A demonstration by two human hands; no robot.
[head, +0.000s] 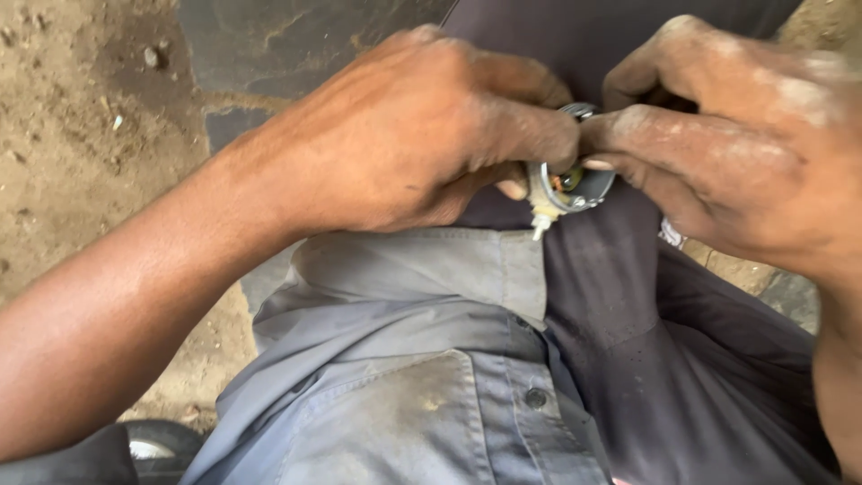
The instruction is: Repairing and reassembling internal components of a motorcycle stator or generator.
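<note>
Both hands met in front of the person's chest, working on one small round metal part [569, 184]. The left hand [422, 135] came in from the lower left, its fingers [525, 135] curled and pressed together over the top and near side of the part, with the thumb tucked under it. The right hand [745, 144], dusted with pale grime, reached in from the right; its fingers [646, 135] lay close together, and one fingertip pressed against the part's rim, just touching the left hand's fingers. So the part was pinched between the two hands, held in the air above the person's lap and not resting on anything.

The part looked like a shallow silver cup or ring with a dark hollow, a bit of copper colour showing inside, and a short whitish stub sticking down from its lower edge. Much of it was hidden by the fingers, so its full shape could not be told.

Below the hands lay the person's grey button shirt [422, 359], soiled at the chest pocket, and beside it a darker cloth [682, 359]. Bare dirt ground [81, 117] showed at the left, with a flat dark slab [296, 45] near the top and a dark rounded thing [162, 442], unclear, at the bottom left.
</note>
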